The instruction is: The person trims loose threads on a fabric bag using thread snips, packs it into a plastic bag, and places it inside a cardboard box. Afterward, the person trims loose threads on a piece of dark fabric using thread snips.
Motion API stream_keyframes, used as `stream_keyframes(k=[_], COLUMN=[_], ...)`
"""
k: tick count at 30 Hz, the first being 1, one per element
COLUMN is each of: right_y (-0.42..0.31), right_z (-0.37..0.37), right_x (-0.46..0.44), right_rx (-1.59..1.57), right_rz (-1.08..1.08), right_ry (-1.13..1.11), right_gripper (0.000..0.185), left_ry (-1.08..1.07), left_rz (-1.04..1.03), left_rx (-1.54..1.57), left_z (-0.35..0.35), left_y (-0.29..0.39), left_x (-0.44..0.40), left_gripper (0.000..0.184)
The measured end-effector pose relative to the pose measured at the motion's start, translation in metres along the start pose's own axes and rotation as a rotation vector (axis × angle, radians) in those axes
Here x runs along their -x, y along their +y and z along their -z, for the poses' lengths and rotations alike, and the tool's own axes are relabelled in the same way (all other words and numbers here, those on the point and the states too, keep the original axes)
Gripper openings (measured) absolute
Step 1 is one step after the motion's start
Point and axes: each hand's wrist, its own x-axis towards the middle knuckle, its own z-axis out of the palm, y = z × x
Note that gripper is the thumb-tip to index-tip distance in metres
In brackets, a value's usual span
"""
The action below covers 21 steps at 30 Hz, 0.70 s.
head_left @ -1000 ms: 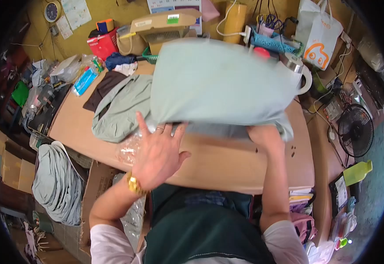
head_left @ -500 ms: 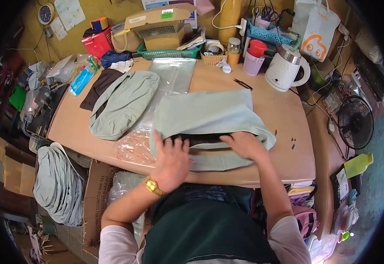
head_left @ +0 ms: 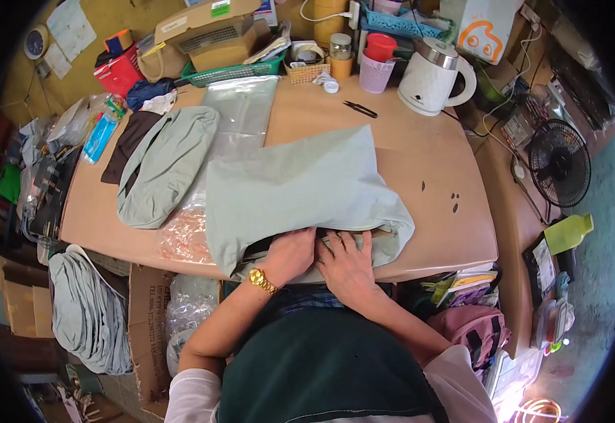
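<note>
A pale green cloth piece with a dark inside lies across the front of the table, its opening facing me. My left hand, with a gold watch at the wrist, is closed on the opening's edge, its fingertips partly hidden by the cloth. Close beside it, my right hand rests on the lower edge with fingers stretched out and spread. A second pale green cloth piece lies to the left, over a dark brown cloth.
Clear plastic sheets lie under and behind the cloth. Black thread snips and a white kettle are at the back right. Stacked pale green cloths and a cardboard box stand at lower left. A fan stands right.
Both hands have come together at the middle of the opening; the right hand moved left. The cloth's upper layer has come down toward me over the opening. The camera view has shifted.
</note>
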Motion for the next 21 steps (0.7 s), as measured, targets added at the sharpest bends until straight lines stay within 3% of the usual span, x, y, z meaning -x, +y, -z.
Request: stream_keyframes(k=[3,5,9,13,15,16,19,21], right_y=[0.003,0.006,0.010,0.012,0.009,0.009,0.011,0.011], right_z=[0.005,0.004,0.004,-0.002,-0.001,0.000,0.000,-0.002], right_x=[0.001,0.000,-0.004,-0.001,0.001,0.002,0.004,0.004], right_rx=[-0.033,-0.057,-0.141,-0.209,-0.114,-0.120,-0.046,-0.058], right_rz=[-0.032,-0.015,-0.023,-0.049,-0.077,-0.075,-0.072,-0.071], right_ry=[-0.001,0.001,-0.019,0.023,0.093,0.092,0.032,0.006], right_gripper=[0.046,0.047,0.051,0.054,0.056,0.056,0.057,0.058], left_ry=[0.001,-0.104,-0.012,-0.028,0.186,0.183,0.053,-0.256], left_rz=[-0.024,0.139,0.153,0.167,0.004,0.009,0.139,0.296], left_rx=[0.001,-0.006,-0.194,-0.186,-0.281,-0.284,-0.126,0.157], left_z=[-0.008,0.000,-0.002,0.004,0.001,0.001,0.005,0.013], left_y=[0.001,0.010,0.013,0.025,0.026,0.027,0.028,0.023], left_x=[0.002,0.000,0.002,0.003,0.007,0.006,-0.005,-0.021], left_gripper=[0.037,0.040,0.041,0.039,0.037,0.037,0.039,0.041])
